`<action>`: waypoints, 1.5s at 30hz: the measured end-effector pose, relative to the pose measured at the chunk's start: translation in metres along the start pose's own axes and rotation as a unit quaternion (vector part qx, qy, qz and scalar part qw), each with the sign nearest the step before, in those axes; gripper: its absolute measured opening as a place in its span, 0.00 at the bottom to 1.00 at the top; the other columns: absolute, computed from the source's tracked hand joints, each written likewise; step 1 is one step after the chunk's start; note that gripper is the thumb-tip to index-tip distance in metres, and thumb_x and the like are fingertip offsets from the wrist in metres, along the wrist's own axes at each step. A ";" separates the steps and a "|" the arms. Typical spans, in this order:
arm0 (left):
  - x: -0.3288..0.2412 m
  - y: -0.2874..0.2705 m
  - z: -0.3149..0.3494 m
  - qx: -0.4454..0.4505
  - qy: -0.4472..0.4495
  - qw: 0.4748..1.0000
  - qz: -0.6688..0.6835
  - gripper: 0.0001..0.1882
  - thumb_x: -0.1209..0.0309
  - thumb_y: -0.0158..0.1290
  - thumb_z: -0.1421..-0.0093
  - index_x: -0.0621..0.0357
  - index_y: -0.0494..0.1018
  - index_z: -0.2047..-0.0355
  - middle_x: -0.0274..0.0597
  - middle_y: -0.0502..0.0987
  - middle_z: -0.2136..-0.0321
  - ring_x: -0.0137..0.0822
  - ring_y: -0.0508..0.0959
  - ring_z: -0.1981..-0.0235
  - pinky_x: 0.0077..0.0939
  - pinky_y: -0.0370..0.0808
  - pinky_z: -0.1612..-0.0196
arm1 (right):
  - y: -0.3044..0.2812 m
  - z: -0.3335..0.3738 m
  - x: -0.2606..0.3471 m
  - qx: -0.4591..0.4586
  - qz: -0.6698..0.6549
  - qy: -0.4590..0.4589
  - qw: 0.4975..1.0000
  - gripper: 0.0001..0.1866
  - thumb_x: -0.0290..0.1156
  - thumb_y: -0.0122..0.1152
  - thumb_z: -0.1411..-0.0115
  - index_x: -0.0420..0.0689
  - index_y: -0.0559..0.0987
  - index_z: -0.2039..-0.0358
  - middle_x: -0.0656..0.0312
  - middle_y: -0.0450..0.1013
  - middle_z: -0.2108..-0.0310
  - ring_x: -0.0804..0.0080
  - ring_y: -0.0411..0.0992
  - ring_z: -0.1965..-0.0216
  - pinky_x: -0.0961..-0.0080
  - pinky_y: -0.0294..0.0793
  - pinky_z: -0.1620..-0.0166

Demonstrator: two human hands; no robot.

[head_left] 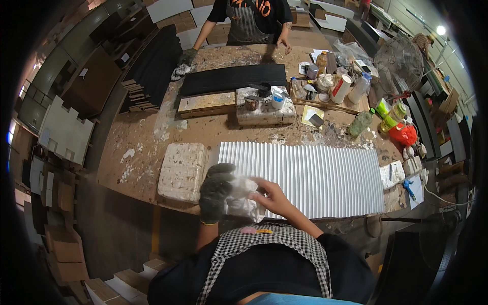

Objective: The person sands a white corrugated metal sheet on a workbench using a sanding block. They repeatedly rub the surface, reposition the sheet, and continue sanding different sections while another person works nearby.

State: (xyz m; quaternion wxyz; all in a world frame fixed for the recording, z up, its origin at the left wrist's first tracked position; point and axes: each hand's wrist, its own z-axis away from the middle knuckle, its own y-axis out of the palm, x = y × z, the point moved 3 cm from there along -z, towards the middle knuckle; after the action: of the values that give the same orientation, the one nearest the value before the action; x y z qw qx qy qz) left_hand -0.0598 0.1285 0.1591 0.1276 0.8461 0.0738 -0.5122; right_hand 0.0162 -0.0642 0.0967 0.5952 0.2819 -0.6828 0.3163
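My left hand [215, 191], in a dark grey work glove, grips a crumpled white cloth [243, 199] over the near left corner of a long white ribbed panel [315, 175]. My bare right hand [272, 195] holds the same cloth from the right side. The panel lies flat along the near edge of the workbench [147, 137]. A stained white foam block [182, 170] sits just left of the panel, close to my gloved hand.
Across the bench another person in an apron leans a gloved hand by a black ribbed panel [234, 79]. Paint cans sit on a stained block [264, 108]; jars and bottles crowd a tray [330, 89]. A floor fan [399, 63] stands right; stacked boards and cartons stand left.
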 end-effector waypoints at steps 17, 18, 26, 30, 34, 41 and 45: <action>-0.018 -0.149 0.077 -0.161 -0.116 0.945 -0.259 0.21 0.69 0.57 0.29 0.67 0.73 0.40 0.49 0.79 0.44 0.39 0.79 0.45 0.34 0.75 0.39 | 0.064 -0.076 0.079 0.030 0.111 -0.259 0.959 0.16 0.41 0.73 0.38 0.40 0.81 0.66 0.53 0.70 0.63 0.53 0.73 0.61 0.56 0.71 0.59; -0.017 -0.151 0.089 -0.151 -0.124 0.945 -0.261 0.21 0.69 0.56 0.28 0.68 0.72 0.39 0.49 0.79 0.44 0.39 0.79 0.44 0.34 0.75 0.39 | 0.071 -0.073 0.082 0.037 0.098 -0.268 0.958 0.16 0.42 0.73 0.39 0.41 0.80 0.68 0.50 0.71 0.57 0.49 0.74 0.53 0.53 0.73 0.53; 0.024 -0.104 0.076 0.032 -0.112 0.970 -0.212 0.25 0.72 0.52 0.26 0.72 0.65 0.32 0.53 0.74 0.37 0.39 0.76 0.39 0.33 0.73 0.37 | 0.062 -0.038 0.033 -0.040 0.027 -0.277 0.960 0.13 0.26 0.63 0.41 0.41 0.74 0.57 0.50 0.69 0.48 0.47 0.72 0.49 0.55 0.75 0.49; -0.003 -0.015 -0.020 0.174 -0.192 0.943 -0.209 0.10 0.80 0.54 0.29 0.65 0.77 0.49 0.43 0.78 0.52 0.34 0.79 0.51 0.26 0.79 0.48 | -0.018 0.026 0.032 -0.084 0.120 -0.073 0.986 0.13 0.35 0.63 0.38 0.43 0.74 0.58 0.55 0.73 0.57 0.61 0.74 0.63 0.65 0.77 0.58; 0.036 0.020 -0.063 0.263 -0.132 0.909 -0.294 0.12 0.73 0.56 0.29 0.62 0.79 0.48 0.44 0.80 0.51 0.37 0.80 0.49 0.32 0.79 0.45 | -0.097 0.128 0.068 -0.118 0.323 0.106 0.933 0.10 0.32 0.66 0.37 0.43 0.77 0.60 0.60 0.74 0.64 0.66 0.75 0.69 0.68 0.78 0.63; 0.198 0.142 -0.114 0.395 -0.042 0.856 -0.331 0.22 0.51 0.56 0.28 0.54 0.80 0.45 0.46 0.80 0.45 0.44 0.78 0.41 0.41 0.72 0.34 | -0.148 0.240 0.106 -0.352 0.475 0.291 0.752 0.16 0.37 0.66 0.36 0.39 0.75 0.55 0.48 0.74 0.56 0.43 0.77 0.62 0.54 0.76 0.58; 0.256 0.215 -0.125 0.405 -0.045 0.824 -0.394 0.28 0.43 0.52 0.29 0.52 0.81 0.45 0.48 0.79 0.39 0.47 0.74 0.35 0.46 0.65 0.28 | -0.168 0.247 0.122 -0.429 0.488 0.274 0.708 0.18 0.33 0.67 0.37 0.44 0.77 0.49 0.50 0.75 0.52 0.47 0.78 0.57 0.57 0.78 0.55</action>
State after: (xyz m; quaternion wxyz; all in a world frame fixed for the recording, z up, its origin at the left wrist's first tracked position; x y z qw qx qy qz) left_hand 0.2203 -0.0418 0.0176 -0.4362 0.6964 0.1808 -0.5404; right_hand -0.0289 -0.3627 0.2113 0.5756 -0.4761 -0.5940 0.2987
